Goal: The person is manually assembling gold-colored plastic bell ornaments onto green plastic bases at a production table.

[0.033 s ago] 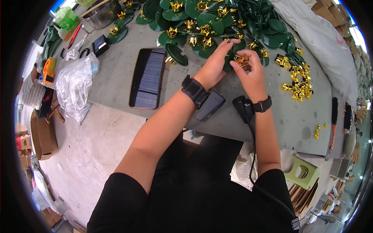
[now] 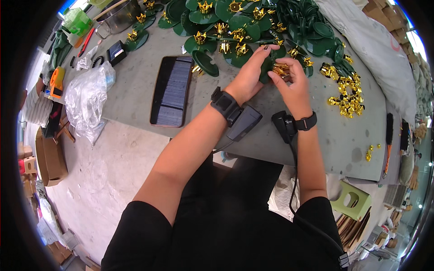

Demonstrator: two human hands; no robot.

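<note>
My left hand [image 2: 250, 74] holds a green disc [image 2: 267, 68] on edge, its fingers closed along the disc's far side. On the disc's right face sits a shiny gold crown-shaped piece [image 2: 280, 69], pinched between the thumb and fingers of my right hand [image 2: 294, 86]. Whether the two are joined cannot be seen behind the fingers. Beyond my hands spread several green discs [image 2: 203, 16] with gold crown pieces standing on them. One notched green disc [image 2: 205, 63] lies to the left of my left hand. Loose gold pieces [image 2: 348, 90] are heaped on the right.
A phone [image 2: 171, 90] lies on the grey table [image 2: 217, 117] by my left forearm. Farther left are a clear plastic bag [image 2: 88, 92], a small black box [image 2: 116, 53] and a metal pot [image 2: 120, 18]. A white sack [image 2: 361, 40] lines the right side; a green stool [image 2: 351, 201] stands below.
</note>
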